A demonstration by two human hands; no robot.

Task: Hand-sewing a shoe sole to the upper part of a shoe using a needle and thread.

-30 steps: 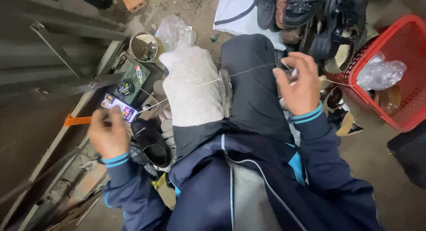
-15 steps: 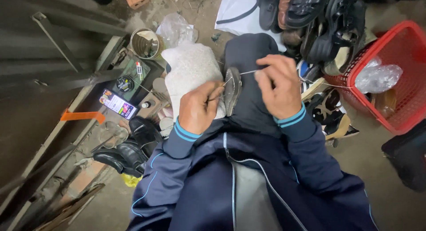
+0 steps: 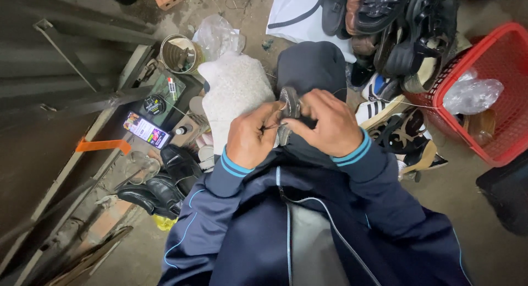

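A small dark shoe stands sole-edge up between my knees, pressed against a white cloth that covers my left leg. My left hand grips the shoe's near side, fingers curled by a thin thread. My right hand closes over the shoe from the right, thumb and fingers pinching at its edge. Whether a needle is in my fingers I cannot tell. Both sleeves are dark blue with light blue cuffs.
A red plastic basket with a clear bag stands at right. A pile of shoes and sandals lies ahead. At left are a tin can, a phone, a black dress shoe and metal bars.
My left hand came in from far out at the left to the shoe. My right hand dropped from the raised, pulled-out thread onto the shoe. Both hands now meet on it.
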